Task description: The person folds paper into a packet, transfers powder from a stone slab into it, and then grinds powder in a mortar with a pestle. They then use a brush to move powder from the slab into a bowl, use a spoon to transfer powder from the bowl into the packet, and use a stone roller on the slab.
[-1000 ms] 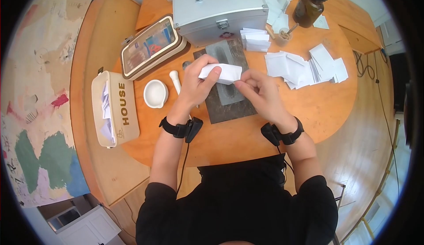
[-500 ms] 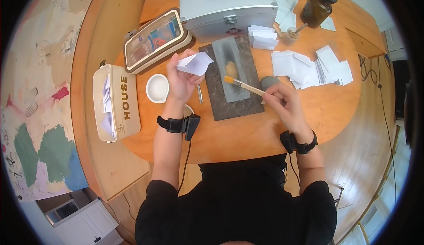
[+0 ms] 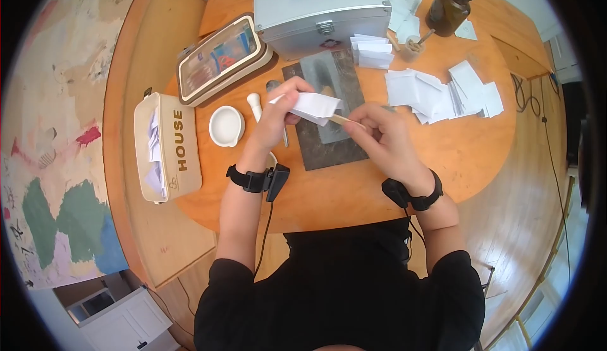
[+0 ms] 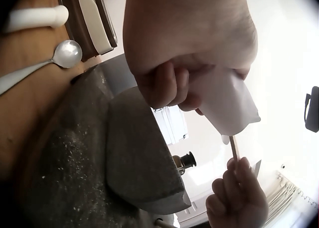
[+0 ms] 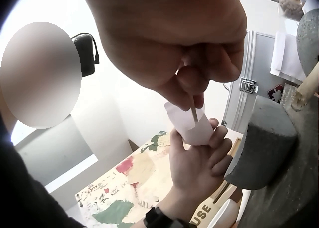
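Observation:
My left hand (image 3: pixel 276 118) holds a white paper packet (image 3: pixel 316 105) over a grey stone slab (image 3: pixel 330 134) with a hollow in its top. My right hand (image 3: pixel 387 137) pinches the thin wooden handle of a brush (image 3: pixel 339 119). The bristle end is hidden inside the packet's open mouth, as the right wrist view also shows along the brush handle (image 5: pixel 195 115). Under the slab lies a dark stone board (image 3: pixel 316 157). Left of it are a spoon (image 4: pixel 68 54), a white pestle (image 3: pixel 254 105) and a white mortar (image 3: pixel 226 126).
A silver case (image 3: pixel 322 11) stands behind the board, beside a lidded box (image 3: pixel 218 60). On the left is a beige bin (image 3: pixel 183 186) with papers inside. Folded white packets (image 3: pixel 430 96) and a brown jar (image 3: pixel 449 12) occupy the right side.
Half a second ago the brush was in plain sight over the slab and the packet was farther left. Now the hands are together again, with the brush end in the packet.

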Demonstrator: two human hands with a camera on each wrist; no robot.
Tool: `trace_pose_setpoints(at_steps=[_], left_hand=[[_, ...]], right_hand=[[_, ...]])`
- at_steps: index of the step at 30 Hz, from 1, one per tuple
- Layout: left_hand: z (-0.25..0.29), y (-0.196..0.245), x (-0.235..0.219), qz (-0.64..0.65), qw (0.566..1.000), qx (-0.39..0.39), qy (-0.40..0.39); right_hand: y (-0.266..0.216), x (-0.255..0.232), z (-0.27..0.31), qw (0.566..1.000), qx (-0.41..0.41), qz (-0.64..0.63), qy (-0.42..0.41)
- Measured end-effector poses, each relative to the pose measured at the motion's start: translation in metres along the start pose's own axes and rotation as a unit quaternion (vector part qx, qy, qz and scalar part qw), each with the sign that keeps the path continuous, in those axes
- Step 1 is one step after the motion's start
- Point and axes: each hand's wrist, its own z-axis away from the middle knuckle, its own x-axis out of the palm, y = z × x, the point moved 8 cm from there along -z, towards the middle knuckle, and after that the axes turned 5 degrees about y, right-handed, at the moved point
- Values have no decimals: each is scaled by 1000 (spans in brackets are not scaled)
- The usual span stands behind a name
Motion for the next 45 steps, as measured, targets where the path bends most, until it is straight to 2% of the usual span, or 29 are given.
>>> trace_pose_setpoints(at_steps=[4,7,9,11,13,16,19,22,25,26,29,30,33,36,39,42,45], left_hand=[[9,18,-2,-59,998,20,12],[10,26,5,-93,993,67,30],[10,27,14,-128,988,84,17],[10,27,19,-164,982,97,10],[9,29,21,-204,973,112,8],[9,41,31,-255,956,136,52],[10,60,36,-329,924,182,71],[2,52,-2,-281,929,192,148],[2,33,-46,-90,970,91,207],[2,29,-48,-89,971,88,205],[0,8,-46,120,981,37,147],[-1,5,-44,181,976,11,124],[-4,8,-32,308,950,6,50],[-4,9,-29,322,946,9,26],[-5,9,-27,282,959,20,24],[-6,13,-23,228,973,24,34],[-6,12,-22,169,983,30,59]], right_hand=[[6,-1,1,1000,11,4,17],[1,-5,1,1000,19,-8,8],[-9,-1,1,1000,-1,-17,2],[-1,-5,0,1000,21,8,3],[0,-8,-4,999,27,16,4],[1,-10,-3,999,38,-5,5],[10,-11,-6,998,50,-26,6],[16,-22,4,998,54,-40,10],[23,-32,18,995,65,-70,22],[29,-32,22,995,71,-72,16],[34,-28,29,995,89,-53,7],[35,-28,29,995,93,-41,5],[35,-28,27,998,62,6,-34],[29,-27,26,997,58,-45,-38],[4,-31,23,998,2,-60,-8],[-15,-24,16,997,-50,-43,-25],[-13,-17,13,997,-44,-56,-6]])
